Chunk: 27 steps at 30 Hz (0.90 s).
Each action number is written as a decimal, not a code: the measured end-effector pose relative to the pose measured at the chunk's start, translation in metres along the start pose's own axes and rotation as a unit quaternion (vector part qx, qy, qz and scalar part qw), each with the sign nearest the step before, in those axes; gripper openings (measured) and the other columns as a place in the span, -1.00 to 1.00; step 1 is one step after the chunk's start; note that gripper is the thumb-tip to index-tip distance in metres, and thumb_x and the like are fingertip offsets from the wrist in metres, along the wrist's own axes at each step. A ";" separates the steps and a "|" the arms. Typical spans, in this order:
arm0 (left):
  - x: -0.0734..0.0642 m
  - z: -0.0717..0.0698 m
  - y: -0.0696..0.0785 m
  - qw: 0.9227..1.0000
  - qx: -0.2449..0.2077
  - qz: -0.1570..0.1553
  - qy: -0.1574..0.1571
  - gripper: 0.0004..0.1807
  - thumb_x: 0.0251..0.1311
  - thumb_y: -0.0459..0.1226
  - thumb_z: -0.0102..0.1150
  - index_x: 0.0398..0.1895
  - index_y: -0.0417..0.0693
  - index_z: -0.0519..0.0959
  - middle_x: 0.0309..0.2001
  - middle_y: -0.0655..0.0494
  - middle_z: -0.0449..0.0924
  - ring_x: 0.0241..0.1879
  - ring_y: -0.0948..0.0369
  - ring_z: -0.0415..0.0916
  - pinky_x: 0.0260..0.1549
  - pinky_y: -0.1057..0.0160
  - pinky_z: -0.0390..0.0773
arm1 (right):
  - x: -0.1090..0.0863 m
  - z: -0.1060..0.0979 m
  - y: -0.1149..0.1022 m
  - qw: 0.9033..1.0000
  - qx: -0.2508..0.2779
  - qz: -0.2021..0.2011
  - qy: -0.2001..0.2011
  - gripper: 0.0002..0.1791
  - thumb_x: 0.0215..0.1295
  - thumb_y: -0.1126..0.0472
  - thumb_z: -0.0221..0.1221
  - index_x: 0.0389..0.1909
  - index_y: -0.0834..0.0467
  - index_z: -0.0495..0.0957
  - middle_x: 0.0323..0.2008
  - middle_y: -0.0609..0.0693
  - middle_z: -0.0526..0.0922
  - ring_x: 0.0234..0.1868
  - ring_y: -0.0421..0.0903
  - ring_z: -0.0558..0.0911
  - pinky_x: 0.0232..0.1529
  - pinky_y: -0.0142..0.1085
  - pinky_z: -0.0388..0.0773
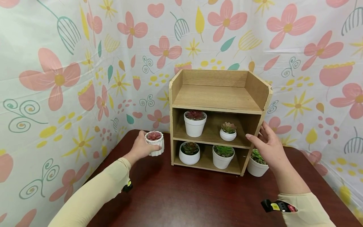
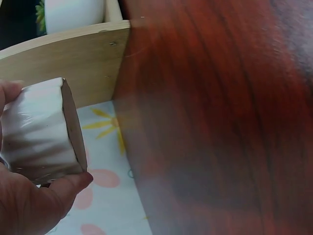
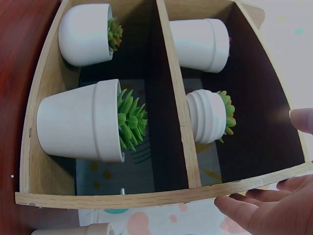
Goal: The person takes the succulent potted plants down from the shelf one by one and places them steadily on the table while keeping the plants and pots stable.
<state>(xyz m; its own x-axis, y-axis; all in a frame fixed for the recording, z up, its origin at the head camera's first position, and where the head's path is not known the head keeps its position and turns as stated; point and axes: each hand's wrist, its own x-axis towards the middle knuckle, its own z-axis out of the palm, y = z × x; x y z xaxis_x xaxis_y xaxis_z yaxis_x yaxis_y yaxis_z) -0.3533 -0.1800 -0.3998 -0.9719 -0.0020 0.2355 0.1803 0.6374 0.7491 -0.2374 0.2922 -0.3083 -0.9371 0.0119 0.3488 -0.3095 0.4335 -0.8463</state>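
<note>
While a ribbed white pot (image 1: 156, 148) is held upright, or nearly so, just left of the wooden shelf (image 1: 215, 96), its red plant (image 1: 154, 135) is left untouched by the left hand (image 1: 142, 146). The wall is clasped between the thumb, laid across the near side, and the fingers, set around the far side; by such a grip the leaves are presumably spared. Since the underside is shown uncovered in the left wrist view, the pot is judged to be borne clear of the table (image 1: 184, 201). The right hand (image 1: 269, 148) is spread at the shelf's right side, with its fingers laid along the outer face and its thumb stretched apart in front; whether the wood is met by the thumb cannot be told. The shelf is probably being steadied there, though no push can be seen. On the middle level, a large white pot (image 1: 195, 126) is set left of a small ringed pot (image 1: 228, 136); below, a round pot (image 1: 189, 158) is set left of a tapered pot (image 1: 222, 161). Gaps are left between neighbours, perhaps so that each can be grasped alone. Just right of the shelf, an outer pot (image 1: 256, 168) is stood on the table, partly hidden by the right arm.
</note>
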 end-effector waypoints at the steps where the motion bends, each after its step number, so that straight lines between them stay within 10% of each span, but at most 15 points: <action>1: 0.000 0.001 -0.001 1.000 0.001 -0.001 -0.001 -0.04 -0.19 0.00 0.64 0.16 -0.18 0.22 0.04 -0.14 0.51 0.02 -0.01 0.53 0.01 0.06 0.58 | 0.000 0.000 0.000 1.000 -0.001 0.000 0.001 -0.07 0.51 -0.05 0.17 0.67 -0.26 -0.21 0.63 0.27 0.01 0.55 0.41 0.19 -0.08 -0.69 0.44; 27: -0.007 0.030 -0.019 1.000 0.002 0.003 -0.014 -0.01 -0.25 -0.10 0.71 0.15 -0.25 0.23 0.08 -0.20 0.49 0.08 -0.04 0.54 0.11 -0.01 0.58 | 0.000 -0.001 0.002 1.000 0.013 -0.011 -0.003 -0.08 0.52 -0.02 0.17 0.69 -0.18 -0.19 0.64 0.25 0.01 0.55 0.41 0.17 -0.07 -0.68 0.45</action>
<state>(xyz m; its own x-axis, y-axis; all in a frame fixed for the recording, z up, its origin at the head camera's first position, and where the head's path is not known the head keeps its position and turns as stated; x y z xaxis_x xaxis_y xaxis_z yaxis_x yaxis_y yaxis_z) -0.3540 -0.1694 -0.4344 -0.9748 0.0239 0.2217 0.1851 0.6410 0.7449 -0.2377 0.2945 -0.3100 -0.9311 -0.0020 0.3649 -0.3336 0.4097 -0.8490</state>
